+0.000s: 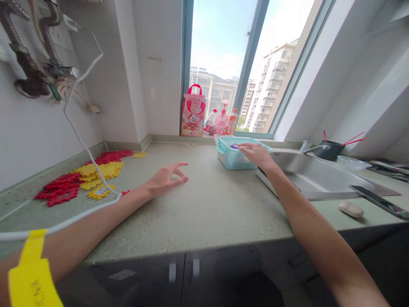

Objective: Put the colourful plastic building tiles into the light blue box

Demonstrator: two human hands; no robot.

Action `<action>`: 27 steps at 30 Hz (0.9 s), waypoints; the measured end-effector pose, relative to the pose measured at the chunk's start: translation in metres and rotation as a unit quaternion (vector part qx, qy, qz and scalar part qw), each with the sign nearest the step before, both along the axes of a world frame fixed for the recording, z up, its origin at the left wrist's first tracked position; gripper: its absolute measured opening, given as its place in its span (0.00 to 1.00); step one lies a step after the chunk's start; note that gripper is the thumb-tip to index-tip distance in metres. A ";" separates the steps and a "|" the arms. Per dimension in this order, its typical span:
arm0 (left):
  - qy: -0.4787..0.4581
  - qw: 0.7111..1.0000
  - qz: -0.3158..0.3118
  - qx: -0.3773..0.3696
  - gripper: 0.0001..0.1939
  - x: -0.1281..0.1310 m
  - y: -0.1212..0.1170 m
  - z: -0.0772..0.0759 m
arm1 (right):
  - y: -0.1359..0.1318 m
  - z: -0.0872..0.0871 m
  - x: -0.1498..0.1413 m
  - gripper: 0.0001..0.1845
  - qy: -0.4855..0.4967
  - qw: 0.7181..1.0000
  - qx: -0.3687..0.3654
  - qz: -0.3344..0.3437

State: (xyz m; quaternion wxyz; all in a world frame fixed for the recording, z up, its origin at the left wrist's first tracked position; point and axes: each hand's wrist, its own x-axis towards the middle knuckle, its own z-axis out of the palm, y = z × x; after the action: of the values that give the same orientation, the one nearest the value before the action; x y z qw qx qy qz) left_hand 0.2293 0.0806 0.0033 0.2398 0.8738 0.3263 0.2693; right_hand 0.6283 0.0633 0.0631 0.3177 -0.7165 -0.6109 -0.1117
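My right hand (255, 154) reaches over the rim of a light teal plastic bin (234, 160), its fingers pinched on a small purple plastic piece (234, 146). The piece is mostly in the bin's opening, and its full shape is hidden. Above the middle of the counter, my left hand (166, 178) is held with fingers and thumb apart, nothing between them. Left of that hand lie red toothed flat plastic pieces (64, 187) and yellow toothed flat plastic pieces (99, 170), in overlapping heaps. One yellow piece (139, 155) lies apart near the wall.
A steel sink (319, 175) is right of the bin, with a phone (377, 200) and a bar of soap (350, 209) by its front edge. A white cable (83, 140) hangs across the left side. Several bottles (220, 123) and a pink bag (193, 115) stand by the window.
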 end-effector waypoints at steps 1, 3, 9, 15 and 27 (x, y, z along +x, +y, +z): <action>0.009 1.000 0.000 -0.001 0.39 0.000 -0.001 0.000 | 0.000 0.001 0.000 0.25 -0.012 0.998 -0.052 -0.019; 0.019 1.000 0.001 0.003 0.39 0.001 -0.002 0.001 | -0.001 0.003 -0.002 0.31 -0.038 0.993 -0.102 -0.044; 0.027 0.999 -0.012 0.042 0.38 0.000 0.000 -0.002 | 0.003 -0.006 0.000 0.37 -0.098 0.990 -0.087 -0.048; 0.126 0.972 -0.004 0.198 0.31 -0.012 -0.010 0.024 | 0.005 -0.018 -0.005 0.33 -0.135 0.989 0.053 0.022; 0.326 0.880 0.332 0.092 0.43 -0.176 -0.003 0.021 | -0.001 -0.025 -0.042 0.26 -0.157 0.932 0.216 0.247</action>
State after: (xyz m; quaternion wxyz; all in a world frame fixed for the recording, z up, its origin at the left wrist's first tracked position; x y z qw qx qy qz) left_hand 0.0535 0.0772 0.0238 -0.0648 0.7708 0.6308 0.0614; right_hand 0.5858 0.0622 0.0382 0.3826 -0.4308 -0.7715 -0.2699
